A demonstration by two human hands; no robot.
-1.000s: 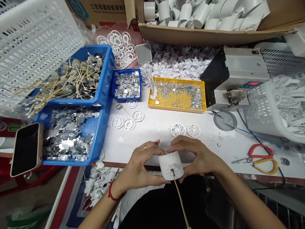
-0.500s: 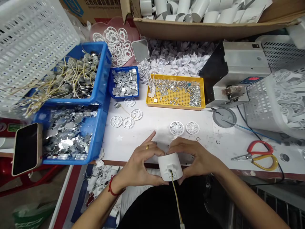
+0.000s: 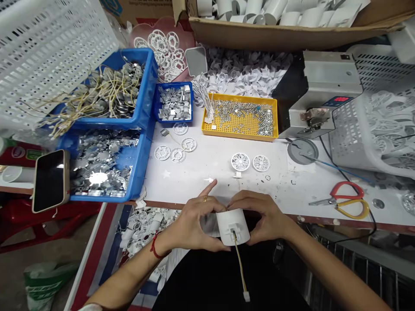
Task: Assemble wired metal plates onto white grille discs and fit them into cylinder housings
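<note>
A white plastic cylinder housing (image 3: 229, 219) is held between my two hands over the front edge of the table. My left hand (image 3: 197, 224) grips its left side with the thumb below, its index finger pointing away. Closed round the right side is my right hand (image 3: 264, 216), thumb low and fingers on top. From a slot in the housing a yellow and white cable (image 3: 240, 268) hangs down, ending in a small white connector (image 3: 247, 296). Beyond my hands lie two white spoked discs (image 3: 240, 162) and a small white connector (image 3: 237, 175).
Blue bins (image 3: 129, 190) of metal pieces and wired motors stand at left with a phone (image 3: 50, 181). A yellow tray (image 3: 240, 134) of screws lies behind. At right are a machine (image 3: 327, 86), pliers (image 3: 340, 201), a grey round lid (image 3: 303, 151) and a white basket (image 3: 350, 138).
The view has shifted slightly, so the table items sit higher and those at left further right. Both hands keep their hold on the housing; a connector near the discs now shows.
</note>
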